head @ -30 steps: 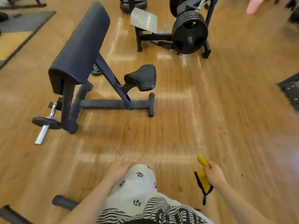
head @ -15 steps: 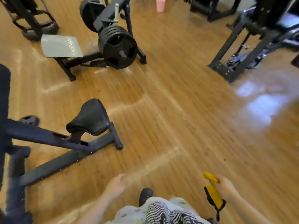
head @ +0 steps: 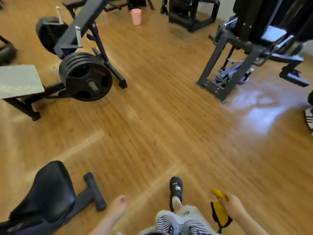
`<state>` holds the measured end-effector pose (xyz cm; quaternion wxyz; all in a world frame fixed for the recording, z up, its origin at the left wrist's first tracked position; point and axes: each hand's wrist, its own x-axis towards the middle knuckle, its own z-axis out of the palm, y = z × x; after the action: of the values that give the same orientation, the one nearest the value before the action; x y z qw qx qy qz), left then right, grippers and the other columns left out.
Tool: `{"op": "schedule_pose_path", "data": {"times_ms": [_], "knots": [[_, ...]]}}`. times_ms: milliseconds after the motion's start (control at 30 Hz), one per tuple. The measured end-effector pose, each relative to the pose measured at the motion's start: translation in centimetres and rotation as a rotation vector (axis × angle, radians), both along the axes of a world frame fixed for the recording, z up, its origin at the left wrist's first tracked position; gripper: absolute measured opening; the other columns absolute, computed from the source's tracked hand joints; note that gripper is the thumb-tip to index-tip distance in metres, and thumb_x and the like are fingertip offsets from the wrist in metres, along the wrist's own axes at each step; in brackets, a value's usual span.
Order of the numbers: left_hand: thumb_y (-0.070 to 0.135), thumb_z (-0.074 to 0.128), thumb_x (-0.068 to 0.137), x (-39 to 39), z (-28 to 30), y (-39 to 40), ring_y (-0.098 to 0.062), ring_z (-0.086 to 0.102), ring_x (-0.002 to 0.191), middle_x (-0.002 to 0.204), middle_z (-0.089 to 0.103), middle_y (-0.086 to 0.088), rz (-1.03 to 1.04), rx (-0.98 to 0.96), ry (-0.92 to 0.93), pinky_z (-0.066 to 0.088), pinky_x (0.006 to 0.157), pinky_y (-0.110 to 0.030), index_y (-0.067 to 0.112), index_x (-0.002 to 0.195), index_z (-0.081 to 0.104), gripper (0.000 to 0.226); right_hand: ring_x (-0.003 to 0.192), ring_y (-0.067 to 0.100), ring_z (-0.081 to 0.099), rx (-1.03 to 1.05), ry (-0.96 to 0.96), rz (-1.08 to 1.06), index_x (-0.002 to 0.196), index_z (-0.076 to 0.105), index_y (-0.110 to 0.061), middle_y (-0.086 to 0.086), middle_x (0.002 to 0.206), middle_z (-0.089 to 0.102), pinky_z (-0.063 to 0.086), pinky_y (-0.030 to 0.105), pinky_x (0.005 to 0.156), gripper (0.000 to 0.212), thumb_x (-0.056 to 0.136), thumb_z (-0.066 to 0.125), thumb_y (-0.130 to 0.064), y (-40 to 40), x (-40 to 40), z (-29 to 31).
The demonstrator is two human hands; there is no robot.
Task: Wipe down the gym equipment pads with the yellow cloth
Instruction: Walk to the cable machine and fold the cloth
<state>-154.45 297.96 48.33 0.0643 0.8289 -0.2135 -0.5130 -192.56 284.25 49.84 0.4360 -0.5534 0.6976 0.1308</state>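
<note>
My right hand [head: 232, 206] grips the yellow cloth [head: 220, 212] with black edging at the lower right; the cloth hangs down below my fist. My left hand [head: 119, 206] hangs loose at the bottom centre and holds nothing. The black seat pad [head: 49, 192] of the curl bench sits at the lower left, just left of my left hand. A grey padded seat [head: 272, 33] shows on the machine at the upper right.
A plate-loaded machine with black weight plates [head: 86, 77] and a grey foot plate [head: 18, 81] stands at the left. A dark machine frame [head: 220, 72] is at the right, a pink cup [head: 136, 16] on the floor far ahead. Wooden floor [head: 160, 124] stretches between. My slippered foot [head: 176, 189] steps forward.
The view has swung right and forward. The curl bench slid to the lower left corner, the right-hand machine came closer. My right hand still holds the cloth.
</note>
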Motion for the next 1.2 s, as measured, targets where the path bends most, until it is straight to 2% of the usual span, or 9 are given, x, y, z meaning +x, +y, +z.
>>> {"op": "schedule_pose_path", "data": {"times_ms": [100,233,567,700,767,900,1033,1133,1200], "knots": [[0.028,0.049,0.097,0.5,1.6,-8.5,-0.021,0.047,0.125,0.139,0.048,-0.010,0.028,-0.039,-0.015,0.036,0.093,-0.022,0.005,0.134,0.046,0.043,0.087,0.016,0.055,0.032,0.021,0.015,0.098,0.059,-0.020,-0.001,0.092,0.058,0.036,0.017,0.056,0.014,0.095,0.046,-0.018,-8.3,0.8,0.6],[0.028,0.046,0.099,1.0,3.4,-20.3,-0.022,0.044,0.128,0.140,0.045,-0.008,0.037,-0.178,-0.013,0.033,0.095,-0.023,0.006,0.136,0.043,0.044,0.088,0.021,0.057,-0.089,0.015,0.050,0.112,0.058,-0.017,0.005,0.097,0.062,0.042,0.025,0.066,0.021,0.095,0.047,-0.021,-21.1,3.4,2.0],[0.024,0.047,0.098,7.8,0.0,-45.5,-0.023,0.045,0.126,0.138,0.048,-0.010,0.140,-0.123,0.051,0.034,0.100,-0.027,0.004,0.134,0.046,0.041,0.081,0.017,0.056,-0.128,-0.020,0.075,0.120,0.055,-0.016,0.005,0.102,0.063,0.041,0.020,0.058,0.026,0.097,0.045,-0.023,-48.4,11.8,1.1],[0.024,0.049,0.098,12.5,1.3,-58.8,-0.025,0.048,0.123,0.135,0.051,-0.011,0.145,-0.153,0.057,0.036,0.102,-0.031,0.005,0.131,0.050,0.039,0.088,0.018,0.061,-0.050,0.023,0.113,0.111,0.061,-0.020,0.004,0.102,0.066,0.049,0.026,0.071,0.021,0.096,0.046,-0.023,-59.4,13.7,1.6],[0.024,0.051,0.097,15.2,2.4,-66.0,-0.025,0.049,0.122,0.135,0.052,-0.011,0.163,-0.206,0.037,0.038,0.101,-0.032,0.005,0.129,0.052,0.038,0.082,0.017,0.061,-0.055,0.024,0.111,0.096,0.061,-0.025,0.004,0.099,0.067,0.050,0.024,0.066,0.015,0.096,0.046,-0.022,-65.5,15.3,2.4],[0.030,0.045,0.099,18.7,4.4,-78.4,-0.023,0.042,0.129,0.140,0.045,-0.005,0.128,-0.218,0.068,0.033,0.100,-0.029,0.011,0.134,0.048,0.040,0.069,0.018,0.059,-0.106,0.008,0.155,0.099,0.053,-0.026,0.001,0.082,0.063,0.048,0.024,0.063,0.011,0.098,0.042,-0.029,-76.5,19.6,3.6],[0.029,0.047,0.098,21.1,2.1,-88.0,-0.023,0.045,0.126,0.138,0.048,-0.007,0.174,-0.195,0.065,0.035,0.099,-0.030,0.010,0.133,0.048,0.040,0.069,0.010,0.054,-0.081,-0.007,0.281,0.089,0.049,-0.029,-0.011,0.073,0.055,0.038,0.012,0.051,0.015,0.099,0.038,-0.029,-88.5,23.7,1.9],[0.020,0.050,0.097,22.8,-0.5,-94.4,-0.026,0.045,0.125,0.135,0.049,-0.012,0.291,-0.151,0.065,0.033,0.101,-0.030,0.002,0.131,0.049,0.039,0.092,0.022,0.063,0.037,0.002,0.400,0.103,0.058,-0.012,0.009,0.102,0.067,0.039,0.017,0.054,0.028,0.099,0.038,-0.030,-98.5,26.0,-1.5],[0.012,0.050,0.096,23.8,-1.6,-99.0,-0.027,0.047,0.123,0.134,0.050,-0.017,0.373,-0.127,0.041,0.035,0.099,-0.029,-0.004,0.128,0.051,0.035,0.113,0.020,0.056,0.033,0.019,0.502,0.121,0.055,-0.007,0.004,0.127,0.057,0.042,0.008,0.056,0.030,0.098,0.043,-0.022,-105.4,27.9,-1.5]]}}
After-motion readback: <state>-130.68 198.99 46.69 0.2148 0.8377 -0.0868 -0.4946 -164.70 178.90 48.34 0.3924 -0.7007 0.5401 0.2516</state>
